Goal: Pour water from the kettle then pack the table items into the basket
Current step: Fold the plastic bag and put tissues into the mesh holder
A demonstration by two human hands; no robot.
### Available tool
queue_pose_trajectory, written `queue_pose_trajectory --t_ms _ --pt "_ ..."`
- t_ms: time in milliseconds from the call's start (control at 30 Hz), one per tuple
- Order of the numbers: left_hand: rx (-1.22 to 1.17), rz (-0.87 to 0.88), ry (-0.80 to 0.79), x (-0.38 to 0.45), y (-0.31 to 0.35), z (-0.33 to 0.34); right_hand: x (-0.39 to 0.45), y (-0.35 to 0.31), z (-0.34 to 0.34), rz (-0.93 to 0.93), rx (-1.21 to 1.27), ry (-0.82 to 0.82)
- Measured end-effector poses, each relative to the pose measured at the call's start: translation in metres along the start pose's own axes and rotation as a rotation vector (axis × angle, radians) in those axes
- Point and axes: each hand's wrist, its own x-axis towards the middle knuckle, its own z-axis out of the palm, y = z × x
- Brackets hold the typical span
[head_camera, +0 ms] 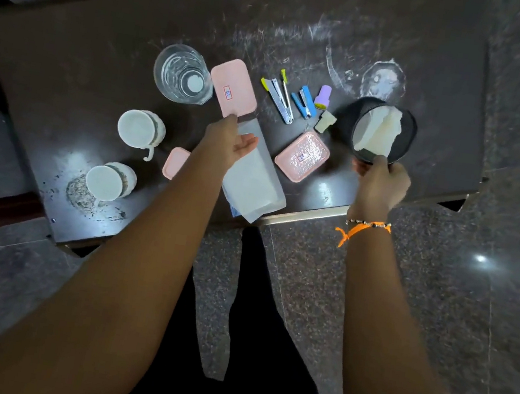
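A round black basket (350,122) with white paper inside stands at the table's right. My right hand (380,181) grips its near rim. My left hand (231,143) reaches over a white flat pouch (254,182), fingertips at the near edge of a large pink lid (232,88), thumb spread apart. Between the hands lie a perforated pink tray (302,156), nail clippers (281,100), a blue stapler (304,102), a purple stamp (323,96) and a pale eraser (325,121). No kettle is in view.
A clear glass jug (182,74) stands behind the lid. Two white cups (142,128) (111,179) and a small pink lid (175,163) sit to the left. The dark table's near edge (310,212) runs below my wrists, with granite floor beyond.
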Motion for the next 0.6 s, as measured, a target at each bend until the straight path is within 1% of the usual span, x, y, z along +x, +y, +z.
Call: queue_pose_trajectory --t_ms 100,167,233,267,400,500,600 --pt "-0.061 0.029 0.046 0.014 0.009 0.002 -0.008 -0.007 0.015 -0.127 -0.051 -0.111" --pt "-0.013 0.046 0.109 0.021 0.016 0.001 -0.014 -0.013 0.029 -0.191 -0.104 -0.18" --pt "0.068 0.078 0.15 0.028 0.02 0.001 -0.021 -0.021 0.043 -0.221 -0.106 -0.241" --pt "0.137 0.113 0.15 0.032 0.02 0.001 -0.024 -0.024 0.049 -0.225 -0.097 -0.271" --pt "0.584 0.298 0.114 0.038 0.01 0.008 -0.036 -0.035 0.067 -0.208 -0.04 -0.336" --pt "0.777 0.39 0.058 0.035 0.005 0.017 -0.039 -0.04 0.073 -0.218 -0.064 -0.339" --pt "0.936 0.476 0.038 0.031 0.004 0.022 -0.038 -0.043 0.08 -0.254 -0.118 -0.361"
